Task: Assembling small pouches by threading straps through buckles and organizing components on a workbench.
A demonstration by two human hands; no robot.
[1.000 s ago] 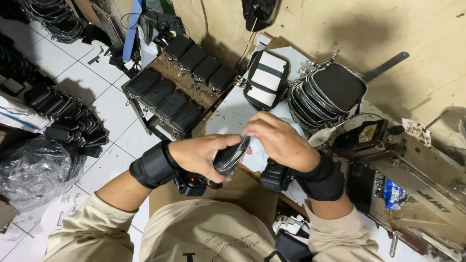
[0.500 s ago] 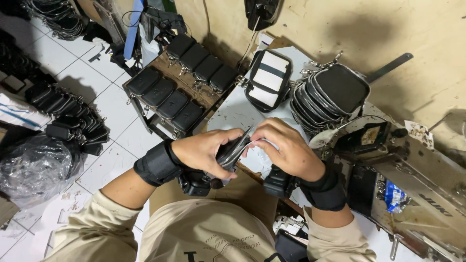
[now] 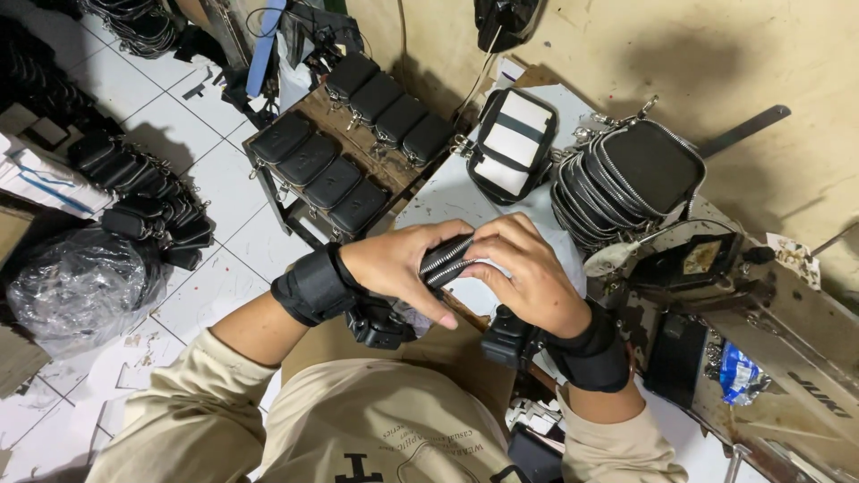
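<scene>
- the person's left hand (image 3: 407,268) and right hand (image 3: 528,273) meet in front of the chest, both clasped on one small black zip pouch (image 3: 446,259).
- the pouch sits edge-on between the hands, so mostly its silver zipper teeth show; it is held up in the air above the near edge of the worktop (image 3: 447,192), not resting on it.
- the left fingers (image 3: 428,302) curl under and around the pouch, with the thumb lying along its top.
- the right fingers (image 3: 497,240) fold over the other end, tight against the zipper line, touching the left thumb.
- both wrists wear black wrist bands (image 3: 313,284), each with a small dark device strapped on beneath.
- just beyond the hands an open pouch with a white lining (image 3: 514,143) lies flat on the worktop.
- to the right of it a stack of finished black pouches (image 3: 626,174) leans on edge, zippers showing, metal clips at the top.
- further right stands a worn sewing machine (image 3: 761,331), well scuffed.
- to the left, a low wooden stand (image 3: 309,107) carries two rows of black cases (image 3: 333,183) laid side by side.
- on the tiled floor (image 3: 215,192) to the far left more black cases sit in a row, near a clear plastic bag (image 3: 76,286).
</scene>
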